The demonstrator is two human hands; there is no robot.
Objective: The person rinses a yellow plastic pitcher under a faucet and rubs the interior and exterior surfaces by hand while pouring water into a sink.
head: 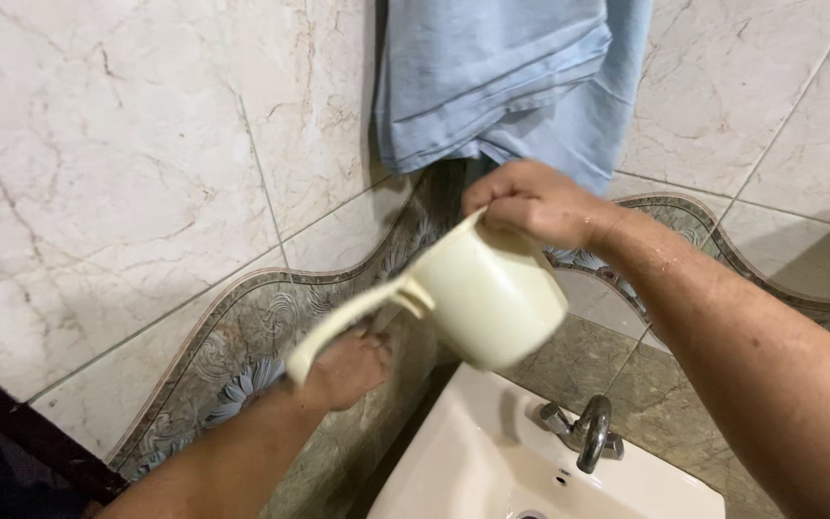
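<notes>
— Both hands are working at the centre of the frame: the right hand is pinching the rim of a cream plastic jug, tipped on its side above the basin.

— And the left hand?

— Lower, just below the jug's long handle, fingers pressing toward the tiled wall; whether it is gripping anything, I cannot tell.

— How should the jug be handled?

— Keeping that rim grip firm, I'd say, since the skin is looking wet and the jug is hanging clear over the white sink.

— Anything crowding it?

— A blue cloth is hanging at the upper middle, right behind the right hand, and a chrome tap is sitting at the lower right, near the jug's underside.
</notes>
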